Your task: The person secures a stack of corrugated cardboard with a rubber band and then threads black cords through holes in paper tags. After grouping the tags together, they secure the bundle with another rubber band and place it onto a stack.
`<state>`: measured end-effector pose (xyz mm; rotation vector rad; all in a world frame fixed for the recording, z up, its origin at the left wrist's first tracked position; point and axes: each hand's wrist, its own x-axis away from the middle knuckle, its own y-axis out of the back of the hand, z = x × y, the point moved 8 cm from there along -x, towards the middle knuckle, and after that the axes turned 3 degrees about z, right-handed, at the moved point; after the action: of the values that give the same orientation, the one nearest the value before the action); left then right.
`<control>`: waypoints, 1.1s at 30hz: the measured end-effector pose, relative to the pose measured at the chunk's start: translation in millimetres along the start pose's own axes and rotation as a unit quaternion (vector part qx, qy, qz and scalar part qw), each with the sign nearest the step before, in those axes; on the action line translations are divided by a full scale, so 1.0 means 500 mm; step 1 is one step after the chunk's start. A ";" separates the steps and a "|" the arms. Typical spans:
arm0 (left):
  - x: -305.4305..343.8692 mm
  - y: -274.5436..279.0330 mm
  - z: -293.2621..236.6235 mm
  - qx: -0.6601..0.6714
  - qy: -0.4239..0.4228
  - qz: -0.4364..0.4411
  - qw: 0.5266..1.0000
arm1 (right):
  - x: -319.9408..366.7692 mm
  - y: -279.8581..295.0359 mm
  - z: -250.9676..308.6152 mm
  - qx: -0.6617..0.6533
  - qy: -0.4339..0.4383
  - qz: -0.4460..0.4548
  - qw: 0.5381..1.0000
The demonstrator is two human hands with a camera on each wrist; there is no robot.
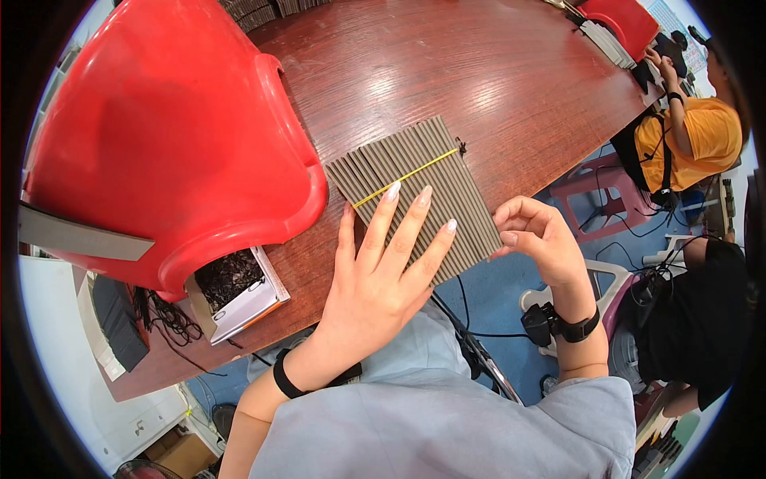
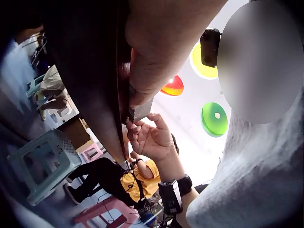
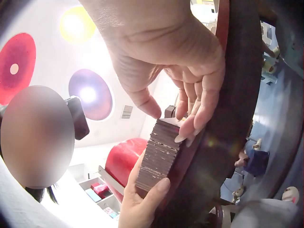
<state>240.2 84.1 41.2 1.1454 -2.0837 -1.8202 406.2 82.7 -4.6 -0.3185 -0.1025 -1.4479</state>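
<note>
A square bundle of thin grey-brown strips (image 1: 471,203), packed side by side, lies at the table's near edge. A narrow yellow band (image 1: 431,165) runs across it, with a small dark bit at its far end. Spread over the top are the straight fingers of my left hand (image 1: 381,291); its thumb lies along the near side in the right wrist view. My right hand (image 1: 542,239) is at the bundle's right side, fingers loosely bent. In the right wrist view its thumb and fingertips come right up to the end of the bundle (image 3: 159,154).
A large red plastic stool (image 1: 183,136) stands on the wooden table (image 1: 383,64) at left. Beneath its edge is a box (image 1: 239,295) of dark bits, with black cords (image 1: 163,315) beside it. Two people (image 1: 702,136) sit at right, near pink stools (image 1: 602,195).
</note>
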 end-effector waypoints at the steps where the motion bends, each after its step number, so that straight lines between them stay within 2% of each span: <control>1: 0.000 0.001 -0.001 -0.002 -0.001 -0.003 1.000 | 0.000 0.000 -0.001 0.000 -0.004 0.001 1.000; 33: -0.003 0.000 0.001 -0.006 -0.002 0.000 1.000 | -0.003 -0.008 0.008 0.021 -0.004 0.032 0.999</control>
<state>241.0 85.7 41.9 1.1399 -2.0715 -1.8344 402.8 85.0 -0.5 -0.2913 -0.1271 -1.3788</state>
